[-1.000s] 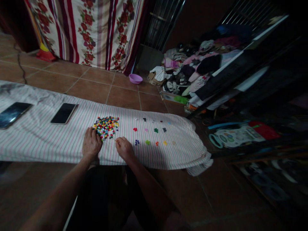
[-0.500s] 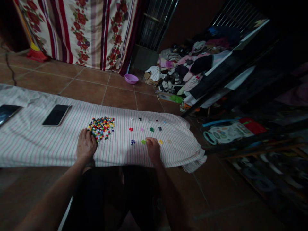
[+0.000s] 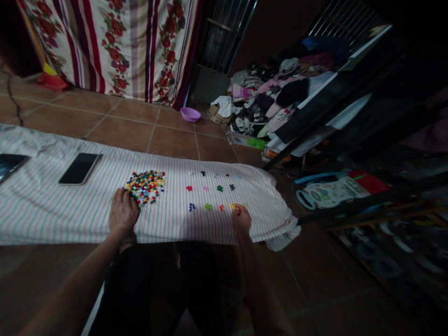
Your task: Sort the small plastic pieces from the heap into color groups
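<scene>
My left hand lies on the striped cloth with its fingers stretched out, the fingertips touching the left edge of a mixed pile of small coloured beads. My right hand is closed in a pinch beside a small cluster of yellow beads; what its fingertips hold is too small to make out. Left of that hand lie orange beads, lime green beads and dark blue beads. Behind these are red beads, pink beads, green beads and grey beads.
A phone lies left of the pile on the striped cloth, with another dark device at the far left. Beyond the table, a purple basin stands on the tiled floor near heaped clothes.
My right hand has moved right, from between the lime green and yellow clusters to the yellow one, uncovering the orange beads. My left hand stays at the pile.
</scene>
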The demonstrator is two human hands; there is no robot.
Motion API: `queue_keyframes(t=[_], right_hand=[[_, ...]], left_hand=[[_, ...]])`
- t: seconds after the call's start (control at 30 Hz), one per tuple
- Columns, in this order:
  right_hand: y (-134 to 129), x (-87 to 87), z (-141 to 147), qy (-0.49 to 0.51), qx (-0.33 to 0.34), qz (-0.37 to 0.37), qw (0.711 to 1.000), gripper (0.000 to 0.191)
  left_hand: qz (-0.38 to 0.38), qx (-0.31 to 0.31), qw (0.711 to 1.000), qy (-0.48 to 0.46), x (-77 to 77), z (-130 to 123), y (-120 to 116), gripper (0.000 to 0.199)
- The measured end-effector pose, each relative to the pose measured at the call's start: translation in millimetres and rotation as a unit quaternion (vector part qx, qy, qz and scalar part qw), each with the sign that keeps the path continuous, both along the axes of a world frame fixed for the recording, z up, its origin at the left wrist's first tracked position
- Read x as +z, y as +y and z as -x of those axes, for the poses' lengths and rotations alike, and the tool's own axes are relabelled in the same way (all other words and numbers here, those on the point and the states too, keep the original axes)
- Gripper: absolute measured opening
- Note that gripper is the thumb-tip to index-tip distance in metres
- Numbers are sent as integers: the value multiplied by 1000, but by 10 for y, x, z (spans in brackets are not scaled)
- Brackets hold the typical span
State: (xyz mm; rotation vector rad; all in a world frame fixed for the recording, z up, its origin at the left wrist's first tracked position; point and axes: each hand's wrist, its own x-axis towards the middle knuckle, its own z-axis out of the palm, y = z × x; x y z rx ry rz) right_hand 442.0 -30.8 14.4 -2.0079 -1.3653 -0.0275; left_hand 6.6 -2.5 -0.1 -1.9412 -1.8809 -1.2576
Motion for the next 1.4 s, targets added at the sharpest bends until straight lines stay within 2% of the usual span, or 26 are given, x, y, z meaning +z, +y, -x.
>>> queue_keyframes(t=[0.3,0.53,0.93,1.2,1.4], right_hand=[[67,-126,-47,-23,0,-28,999,37],[24,-126,-32,-12,7,-39,999,37],[3,-216,9,-11,-9,-55,998,42],[-22,-159,79,-6,3,-63,998,40],[53,38,365,2,45,-87,995,37]], left_hand=[[10,-11,1000,-14,-9,1,-1,34],[12,-21,1000,-8,-40,15,4,35],[17,5,1000,10,-36,17,8,36],[27,17,999,9,-24,-1,-3,39],[33,37,999,-5,14,-31,-4,39]])
